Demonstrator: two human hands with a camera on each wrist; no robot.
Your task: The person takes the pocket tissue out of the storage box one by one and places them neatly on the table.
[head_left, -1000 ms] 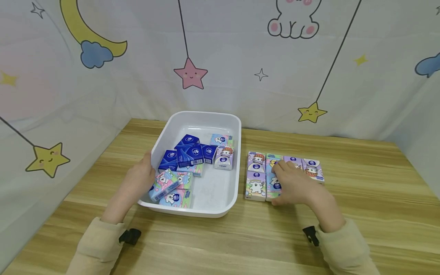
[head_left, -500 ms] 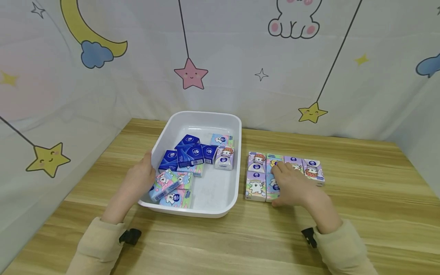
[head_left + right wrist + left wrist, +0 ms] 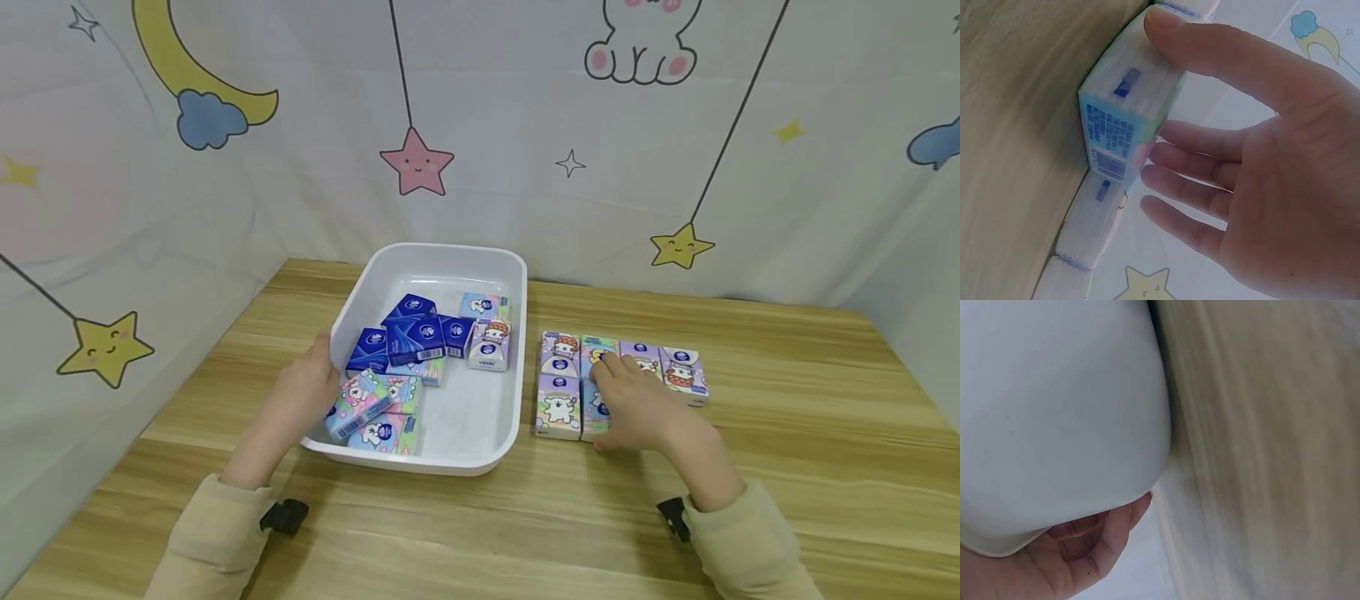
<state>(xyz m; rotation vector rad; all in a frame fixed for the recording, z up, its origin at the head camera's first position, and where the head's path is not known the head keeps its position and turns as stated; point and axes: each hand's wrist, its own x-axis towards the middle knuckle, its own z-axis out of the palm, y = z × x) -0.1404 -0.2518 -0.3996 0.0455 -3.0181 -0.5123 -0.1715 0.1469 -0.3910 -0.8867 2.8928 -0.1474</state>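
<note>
Head view: wood grain is seen between the grouped packs [image 3: 684,373] and the right edge of the table [image 3: 825,442]. At left, a white tray [image 3: 461,433] is held by the left hand [image 3: 303,390], fingers curled. A flat blue-and-green tissue pack [image 3: 593,408], right of it, is touched by the right hand [image 3: 639,402], fingers loosely parted.

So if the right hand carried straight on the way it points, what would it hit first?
Probably the blue packs at its fingers; clearing those, the purple pack on their left. Depth is hard to judge.
</note>
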